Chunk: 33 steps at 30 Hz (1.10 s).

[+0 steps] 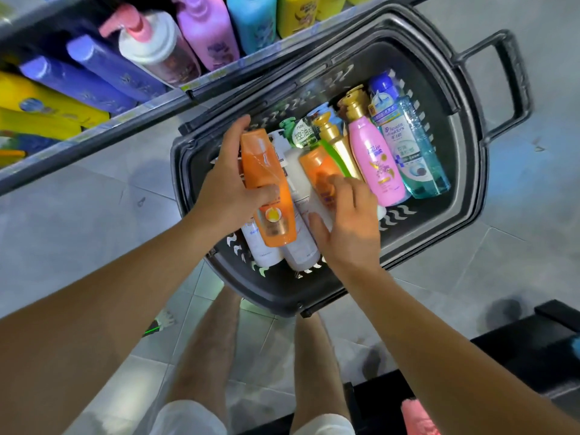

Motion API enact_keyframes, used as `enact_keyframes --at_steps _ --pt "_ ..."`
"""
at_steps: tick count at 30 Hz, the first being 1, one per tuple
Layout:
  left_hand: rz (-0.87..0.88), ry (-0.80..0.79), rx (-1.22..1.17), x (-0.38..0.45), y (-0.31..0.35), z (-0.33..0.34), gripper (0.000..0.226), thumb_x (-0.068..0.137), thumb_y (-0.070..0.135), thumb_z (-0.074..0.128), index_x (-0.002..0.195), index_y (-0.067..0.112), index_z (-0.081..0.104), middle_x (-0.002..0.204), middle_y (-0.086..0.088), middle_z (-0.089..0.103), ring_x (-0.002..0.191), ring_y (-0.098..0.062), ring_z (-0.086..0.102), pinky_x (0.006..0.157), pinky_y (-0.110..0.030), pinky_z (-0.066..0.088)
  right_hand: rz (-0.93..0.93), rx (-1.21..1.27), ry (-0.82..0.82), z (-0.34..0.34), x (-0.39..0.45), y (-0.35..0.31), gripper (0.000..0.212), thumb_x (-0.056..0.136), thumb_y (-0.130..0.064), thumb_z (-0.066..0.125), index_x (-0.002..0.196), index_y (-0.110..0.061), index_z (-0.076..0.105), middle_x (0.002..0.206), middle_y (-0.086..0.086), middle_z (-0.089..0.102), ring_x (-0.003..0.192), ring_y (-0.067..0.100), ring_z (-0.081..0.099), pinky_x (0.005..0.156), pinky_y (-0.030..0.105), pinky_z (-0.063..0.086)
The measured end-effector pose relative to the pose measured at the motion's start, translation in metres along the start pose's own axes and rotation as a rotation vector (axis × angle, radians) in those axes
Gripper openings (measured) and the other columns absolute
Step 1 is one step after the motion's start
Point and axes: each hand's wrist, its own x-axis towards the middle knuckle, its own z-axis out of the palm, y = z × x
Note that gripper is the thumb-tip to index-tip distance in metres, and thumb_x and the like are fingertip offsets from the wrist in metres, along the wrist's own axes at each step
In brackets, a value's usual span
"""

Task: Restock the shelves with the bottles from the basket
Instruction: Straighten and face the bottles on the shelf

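Note:
A dark grey basket [467, 189] stands on the floor below me, with several bottles lying in it. My left hand [230, 186] grips an orange bottle [266, 180] and holds it just above the others. My right hand [348, 221] reaches onto a second orange bottle [320, 167], fingers curled over its lower part; whether it grips it I cannot tell. White bottles [301, 246] lie beneath both hands. To the right lie a gold-capped bottle [332, 136], a pink bottle [373, 161] and a clear blue bottle [414, 152]. The shelf [131, 117] runs along the upper left.
The shelf holds yellow [47, 105], dark blue [103, 70], white pump [157, 48], purple [207, 29] and light blue [254, 20] bottles. The basket's pull handle [514, 73] sticks out at the upper right. A black object [527, 350] sits at the lower right. My legs stand on grey floor tiles.

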Motion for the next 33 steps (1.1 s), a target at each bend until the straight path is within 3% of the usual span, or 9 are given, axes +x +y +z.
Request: enact_keyframes --at_steps 3,8,12,15,17,20,24,27,33 --pt "-0.025 -0.037 0.037 0.002 -0.001 -0.003 0.098 0.068 0.017 0.079 0.142 0.054 0.026 0.112 0.023 0.06 0.097 0.0 0.065 0.088 -0.044 0.057 0.138 -0.2 -0.208 0.008 0.028 0.008 0.085 0.08 -0.031 0.077 0.151 -0.016 0.032 0.142 0.012 0.04 0.12 0.034 0.04 0.099 0.045 0.039" --pt "-0.012 -0.066 0.056 -0.002 -0.003 -0.003 0.095 0.074 0.011 0.081 0.14 0.052 0.027 0.116 0.023 0.057 0.103 -0.004 0.064 0.086 -0.041 0.058 0.194 -0.226 -0.321 0.011 0.047 0.012 0.074 0.092 -0.028 0.065 0.153 -0.026 0.023 0.14 0.012 0.038 0.119 0.04 0.042 0.093 0.051 0.045" --pt "0.005 -0.09 0.022 -0.011 0.005 -0.009 0.096 0.072 0.014 0.079 0.139 0.058 0.026 0.123 0.012 0.06 0.106 -0.011 0.065 0.089 -0.043 0.057 0.179 0.136 -0.338 -0.006 0.044 0.008 0.076 0.085 -0.015 0.072 0.149 -0.025 0.032 0.133 0.008 0.047 0.117 0.027 0.052 0.096 0.035 0.046" --pt "0.052 -0.091 0.012 -0.024 0.024 -0.017 0.096 0.07 0.02 0.075 0.136 0.065 0.023 0.131 0.011 0.057 0.11 -0.01 0.064 0.091 -0.044 0.056 0.323 0.536 -0.355 -0.028 0.035 0.001 0.06 0.086 -0.013 0.073 0.131 -0.04 0.044 0.113 -0.021 0.055 0.096 -0.011 0.059 0.075 0.011 0.048" --pt "0.071 -0.061 0.029 -0.034 0.039 -0.026 0.1 0.075 0.015 0.076 0.135 0.071 0.019 0.13 0.015 0.056 0.109 -0.007 0.063 0.09 -0.041 0.056 0.393 0.71 -0.396 -0.045 0.03 -0.005 0.05 0.088 -0.014 0.072 0.115 -0.05 0.05 0.101 -0.028 0.056 0.085 -0.015 0.061 0.069 0.013 0.051" --pt "0.107 -0.011 0.055 -0.054 0.065 -0.044 0.103 0.077 0.011 0.075 0.139 0.07 0.017 0.12 0.018 0.061 0.1 -0.003 0.065 0.086 -0.03 0.056 0.496 0.932 -0.426 -0.073 0.027 -0.025 0.041 0.08 -0.02 0.069 0.113 -0.041 0.059 0.095 -0.015 0.067 0.084 0.005 0.068 0.075 0.03 0.054" --pt "0.196 0.05 0.035 -0.096 0.117 -0.074 0.101 0.083 -0.001 0.072 0.15 0.051 0.017 0.129 0.002 0.061 0.107 -0.012 0.065 0.091 -0.031 0.055 0.337 0.79 -0.385 -0.126 0.02 -0.074 0.057 0.077 -0.04 0.074 0.129 -0.031 0.052 0.105 -0.012 0.065 0.086 -0.005 0.064 0.071 0.012 0.05" --pt "0.279 0.116 0.018 -0.135 0.161 -0.1 0.101 0.082 -0.006 0.072 0.151 0.042 0.016 0.122 -0.005 0.063 0.098 -0.017 0.064 0.087 -0.032 0.055 0.195 0.691 -0.311 -0.17 0.018 -0.111 0.061 0.079 -0.022 0.081 0.132 -0.024 0.05 0.103 -0.013 0.063 0.08 -0.01 0.06 0.066 0.005 0.044" --pt "0.431 0.275 0.004 -0.224 0.258 -0.156 0.099 0.08 -0.006 0.069 0.148 0.048 0.02 0.102 -0.004 0.064 0.079 -0.02 0.06 0.076 -0.037 0.055 -0.114 0.497 -0.088 -0.277 0.007 -0.201 0.063 0.064 -0.031 0.081 0.118 -0.046 0.054 0.08 -0.028 0.059 0.074 -0.013 0.056 0.062 0.0 0.038"
